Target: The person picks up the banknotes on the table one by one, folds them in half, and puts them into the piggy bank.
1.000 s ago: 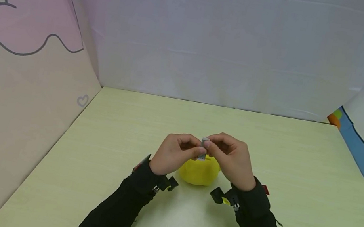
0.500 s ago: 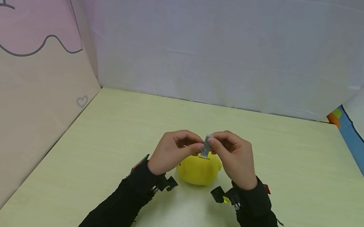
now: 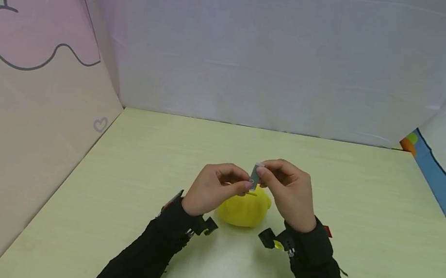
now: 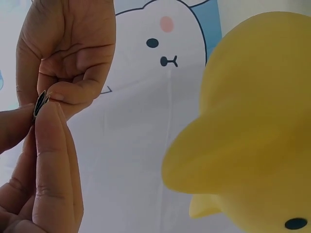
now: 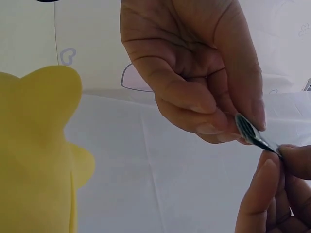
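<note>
A small folded banknote (image 3: 255, 176), grey-green with a pale end, stands roughly upright between both hands. Its lower end is pinched by my left hand (image 3: 216, 188), thumb against fingertips. My right hand (image 3: 290, 192) pinches the upper end the same way. Just below sits a yellow piggy bank (image 3: 244, 210) on the table, a thin slot showing on its top. In the left wrist view the rounded yellow bank (image 4: 257, 116) fills the right side, with a dark eye low down. The right wrist view shows the folded layers of the note (image 5: 252, 133) edge-on.
The pale wooden table (image 3: 159, 148) reaches back to a white cloth wall (image 3: 238, 48). Printed cartoon panels flank it on the left (image 3: 25, 101) and right. Black sleeves with wrist cameras cover both forearms.
The banknote has risen slightly and shifted right, tilting a little, along with the right hand. The slot of the piggy bank now shows more below it. The bank stays in place.
</note>
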A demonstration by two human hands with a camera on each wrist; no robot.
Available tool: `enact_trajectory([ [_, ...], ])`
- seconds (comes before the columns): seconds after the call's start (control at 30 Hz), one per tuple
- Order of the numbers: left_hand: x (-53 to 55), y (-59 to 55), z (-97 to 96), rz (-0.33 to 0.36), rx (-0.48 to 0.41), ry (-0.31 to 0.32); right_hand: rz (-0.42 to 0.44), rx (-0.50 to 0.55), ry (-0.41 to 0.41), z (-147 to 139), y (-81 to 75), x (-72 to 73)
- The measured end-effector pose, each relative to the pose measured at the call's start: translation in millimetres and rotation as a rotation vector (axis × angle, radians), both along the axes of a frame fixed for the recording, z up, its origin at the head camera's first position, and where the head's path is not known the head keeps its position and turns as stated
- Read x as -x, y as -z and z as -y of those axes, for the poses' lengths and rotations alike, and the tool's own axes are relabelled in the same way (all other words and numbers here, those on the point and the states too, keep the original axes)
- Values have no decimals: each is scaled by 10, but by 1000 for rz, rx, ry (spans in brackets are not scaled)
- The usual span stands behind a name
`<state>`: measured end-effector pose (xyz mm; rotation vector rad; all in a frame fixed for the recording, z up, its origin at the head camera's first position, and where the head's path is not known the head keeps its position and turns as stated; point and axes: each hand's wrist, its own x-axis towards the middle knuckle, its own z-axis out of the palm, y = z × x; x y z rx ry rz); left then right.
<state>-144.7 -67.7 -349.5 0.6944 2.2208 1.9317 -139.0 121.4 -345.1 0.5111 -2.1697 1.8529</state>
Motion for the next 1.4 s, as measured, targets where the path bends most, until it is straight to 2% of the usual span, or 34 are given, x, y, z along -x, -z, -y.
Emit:
enact_trajectory([
  [0.57,16,26,16,-34,29,-15,32,7,-8,18,-9,-16],
  [1.03,34,19,27,17,27,-55,132,-73,-68,9,-17,10],
  [1.3,52,53,13,47,4,-55,115,-74,-50,20,-12,21],
  [1.4,61,68,6,34,-2,-49,88,-67,-50,9,-1,32],
])
